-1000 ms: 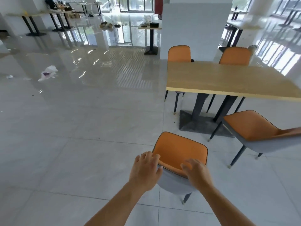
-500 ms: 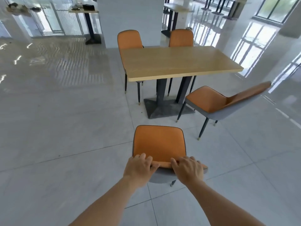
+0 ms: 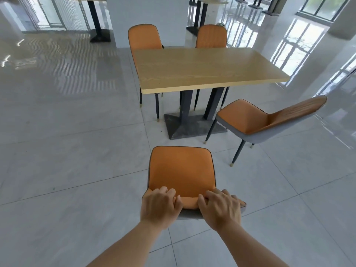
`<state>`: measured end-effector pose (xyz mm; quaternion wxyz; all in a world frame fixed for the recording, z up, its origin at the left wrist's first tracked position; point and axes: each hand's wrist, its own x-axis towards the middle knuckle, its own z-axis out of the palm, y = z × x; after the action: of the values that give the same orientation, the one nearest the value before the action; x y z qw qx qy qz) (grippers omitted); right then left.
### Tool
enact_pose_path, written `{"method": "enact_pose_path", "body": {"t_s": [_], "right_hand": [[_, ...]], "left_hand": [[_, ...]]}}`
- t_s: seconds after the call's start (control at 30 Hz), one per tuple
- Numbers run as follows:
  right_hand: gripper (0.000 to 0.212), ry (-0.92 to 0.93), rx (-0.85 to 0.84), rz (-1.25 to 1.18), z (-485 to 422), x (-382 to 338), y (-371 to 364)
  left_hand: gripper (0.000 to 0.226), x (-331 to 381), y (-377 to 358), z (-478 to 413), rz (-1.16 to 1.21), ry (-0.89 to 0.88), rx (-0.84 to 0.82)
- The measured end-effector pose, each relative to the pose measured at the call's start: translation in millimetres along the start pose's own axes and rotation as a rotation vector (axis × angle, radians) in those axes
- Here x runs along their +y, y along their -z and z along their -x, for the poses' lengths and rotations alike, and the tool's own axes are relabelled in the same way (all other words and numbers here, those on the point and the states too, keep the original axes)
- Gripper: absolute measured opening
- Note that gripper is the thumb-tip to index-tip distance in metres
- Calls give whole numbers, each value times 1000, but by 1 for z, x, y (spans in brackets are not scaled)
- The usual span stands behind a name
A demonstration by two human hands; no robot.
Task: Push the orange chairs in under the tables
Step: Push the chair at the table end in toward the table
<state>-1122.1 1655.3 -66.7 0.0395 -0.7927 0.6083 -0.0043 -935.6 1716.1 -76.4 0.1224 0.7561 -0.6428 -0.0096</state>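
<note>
both hands sit on the top rim of the backrest of the near chair (image 3: 181,170), which stands on the tiled floor (image 3: 77,151) well short of the table (image 3: 208,68), its seat facing the table's near edge. the left hand (image 3: 160,207) grips the left part of the rim, its fingers (image 3: 167,191) curled over onto the orange padding. the right hand (image 3: 221,209) grips the right part the same way, fingers clamped on the rim. holding the back at two points, one each side of the middle, probably lets the person steer the chair straight so it does not twist as it slides. the gap in front of it lines up roughly with the dark table base (image 3: 192,126), so the legs may need to pass on either side of that. to the right, a second chair (image 3: 248,120) stands turned at an angle, its seat out from under the tabletop and one front leg just beside the base, so it looks yet to be pushed in. at the far edge two chairs (image 3: 145,36) are drawn close to the table, backs upright above the top, and appear already in place.
</note>
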Motion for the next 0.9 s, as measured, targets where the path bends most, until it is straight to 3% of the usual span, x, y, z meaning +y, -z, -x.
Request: {"method": "enact_pose_path", "body": {"t_s": [0.3,0.43,0.9], "right_hand": [[53,61,45,-10,-72,16,-3],[54,73,51,-42,-95,19,-3],[53,112,75,-133,-167,9,0]], "left_hand": [[36,2,-23,-57,-1,-51,159],[46,2,-30,-77,10,-67,212],[39,-10,-34,-145,-21,10,218]]}}
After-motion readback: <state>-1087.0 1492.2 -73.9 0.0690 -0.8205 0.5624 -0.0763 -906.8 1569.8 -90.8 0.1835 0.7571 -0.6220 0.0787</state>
